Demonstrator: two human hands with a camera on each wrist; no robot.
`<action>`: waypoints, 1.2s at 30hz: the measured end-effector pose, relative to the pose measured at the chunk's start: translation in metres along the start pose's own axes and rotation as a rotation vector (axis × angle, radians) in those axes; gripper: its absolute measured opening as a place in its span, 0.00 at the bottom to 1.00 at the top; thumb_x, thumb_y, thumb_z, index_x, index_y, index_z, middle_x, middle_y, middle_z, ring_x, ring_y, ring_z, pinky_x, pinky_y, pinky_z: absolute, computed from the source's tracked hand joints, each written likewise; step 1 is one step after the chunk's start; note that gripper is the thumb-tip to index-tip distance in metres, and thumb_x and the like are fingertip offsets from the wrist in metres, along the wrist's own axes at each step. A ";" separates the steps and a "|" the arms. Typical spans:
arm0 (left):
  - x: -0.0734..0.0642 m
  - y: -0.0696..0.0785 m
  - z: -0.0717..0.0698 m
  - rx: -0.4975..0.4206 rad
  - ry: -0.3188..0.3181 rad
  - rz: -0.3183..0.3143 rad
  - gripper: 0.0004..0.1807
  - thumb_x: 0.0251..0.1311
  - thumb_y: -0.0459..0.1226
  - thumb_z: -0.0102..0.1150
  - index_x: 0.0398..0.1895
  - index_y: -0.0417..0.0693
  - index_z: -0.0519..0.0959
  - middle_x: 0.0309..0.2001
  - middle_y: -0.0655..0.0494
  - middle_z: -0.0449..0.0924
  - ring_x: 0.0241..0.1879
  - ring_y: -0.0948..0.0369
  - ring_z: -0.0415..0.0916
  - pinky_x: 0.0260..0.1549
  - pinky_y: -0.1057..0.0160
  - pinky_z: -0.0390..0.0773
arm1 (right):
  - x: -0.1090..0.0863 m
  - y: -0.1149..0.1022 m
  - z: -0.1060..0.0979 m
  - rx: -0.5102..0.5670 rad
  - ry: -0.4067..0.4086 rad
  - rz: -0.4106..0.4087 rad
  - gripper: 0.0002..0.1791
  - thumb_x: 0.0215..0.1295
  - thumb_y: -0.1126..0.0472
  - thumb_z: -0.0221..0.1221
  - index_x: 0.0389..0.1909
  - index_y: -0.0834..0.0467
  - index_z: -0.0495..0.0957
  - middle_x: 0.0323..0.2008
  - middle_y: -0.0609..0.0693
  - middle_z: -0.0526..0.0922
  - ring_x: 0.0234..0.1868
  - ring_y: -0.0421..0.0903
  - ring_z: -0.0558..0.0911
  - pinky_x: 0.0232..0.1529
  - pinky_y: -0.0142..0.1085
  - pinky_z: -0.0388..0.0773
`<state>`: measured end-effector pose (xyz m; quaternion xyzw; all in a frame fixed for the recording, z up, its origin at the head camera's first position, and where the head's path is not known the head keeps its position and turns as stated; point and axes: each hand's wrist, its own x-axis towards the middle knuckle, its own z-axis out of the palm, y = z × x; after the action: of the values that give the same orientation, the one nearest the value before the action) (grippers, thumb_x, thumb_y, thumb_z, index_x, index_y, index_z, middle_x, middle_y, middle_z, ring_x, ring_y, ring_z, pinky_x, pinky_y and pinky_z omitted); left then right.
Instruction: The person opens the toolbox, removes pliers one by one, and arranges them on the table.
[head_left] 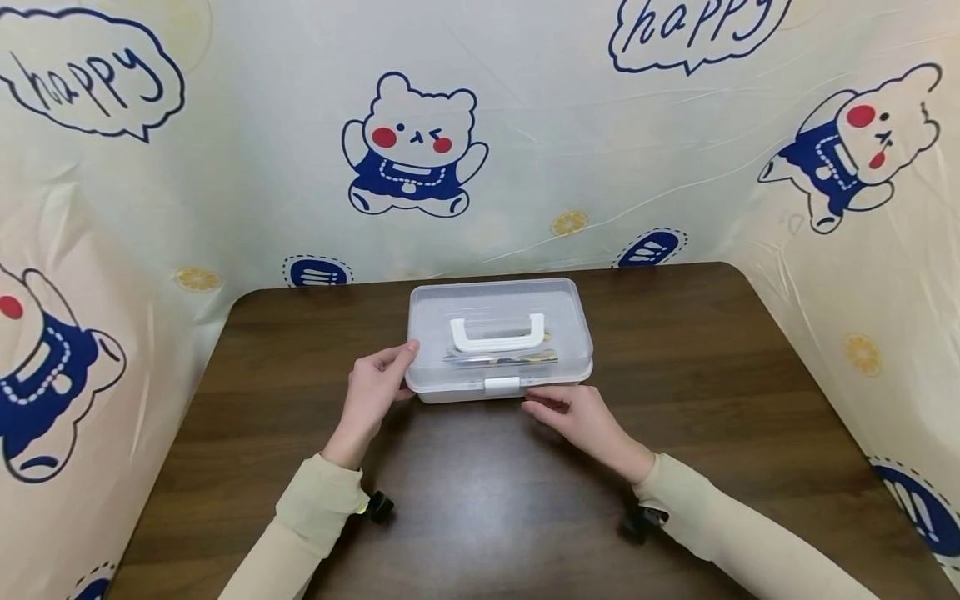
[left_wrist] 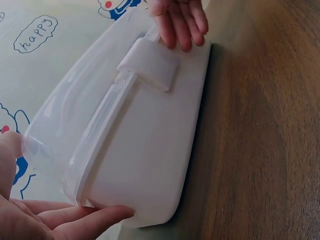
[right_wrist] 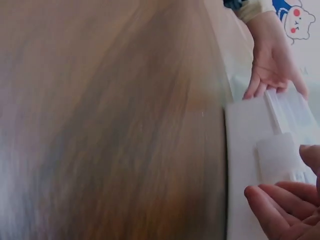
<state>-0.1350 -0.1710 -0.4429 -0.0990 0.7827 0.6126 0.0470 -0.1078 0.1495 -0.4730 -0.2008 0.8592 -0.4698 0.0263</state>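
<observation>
A translucent plastic storage box (head_left: 501, 333) with a white carrying handle (head_left: 498, 340) on its lid sits on the table, its lid down. Its white front latch (head_left: 502, 386) also shows in the left wrist view as a wide flap (left_wrist: 150, 62) over the rim. My left hand (head_left: 372, 392) grips the box's left front corner, thumb up at the lid and fingers under the rim. Close to the latch, on its right, my right hand (head_left: 581, 417) has its fingertips (right_wrist: 252, 192) at the front wall, thumb apart. Flat, patterned items are visible through the lid.
The dark wooden table (head_left: 465, 508) has its far edge just behind the box. A pale printed cloth (head_left: 540, 125) with bears and lettering hangs behind and at both sides. Small black cameras (head_left: 380, 507) are worn at both wrists.
</observation>
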 end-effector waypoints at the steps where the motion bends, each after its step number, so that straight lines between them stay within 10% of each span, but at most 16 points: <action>1: 0.000 0.000 0.000 0.002 0.000 0.003 0.38 0.70 0.60 0.61 0.67 0.36 0.78 0.62 0.38 0.81 0.51 0.51 0.85 0.38 0.60 0.89 | 0.001 0.000 0.001 0.069 -0.030 0.046 0.14 0.70 0.59 0.68 0.50 0.63 0.89 0.43 0.52 0.91 0.41 0.42 0.89 0.43 0.31 0.86; 7: 0.000 0.001 0.001 0.016 0.004 0.009 0.38 0.70 0.60 0.60 0.67 0.36 0.78 0.62 0.38 0.81 0.51 0.50 0.85 0.38 0.60 0.89 | 0.010 -0.001 0.010 0.505 -0.113 0.266 0.20 0.78 0.62 0.58 0.53 0.79 0.80 0.48 0.73 0.85 0.50 0.65 0.87 0.51 0.44 0.87; 20: -0.002 0.001 0.002 0.010 0.020 0.012 0.37 0.71 0.58 0.60 0.66 0.35 0.79 0.61 0.38 0.82 0.48 0.52 0.86 0.38 0.60 0.89 | 0.019 -0.006 0.019 0.861 -0.110 0.521 0.30 0.81 0.52 0.55 0.64 0.78 0.70 0.53 0.76 0.82 0.51 0.56 0.88 0.56 0.45 0.85; 36: -0.001 0.000 0.003 -0.010 0.025 0.001 0.37 0.69 0.59 0.63 0.65 0.36 0.80 0.61 0.39 0.82 0.47 0.54 0.85 0.42 0.54 0.88 | 0.020 -0.010 0.026 0.855 -0.021 0.648 0.34 0.74 0.46 0.63 0.55 0.78 0.77 0.40 0.59 0.88 0.40 0.49 0.90 0.49 0.41 0.87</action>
<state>-0.1341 -0.1681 -0.4437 -0.1067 0.7802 0.6153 0.0365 -0.1164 0.1168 -0.4762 0.0986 0.6090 -0.7436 0.2577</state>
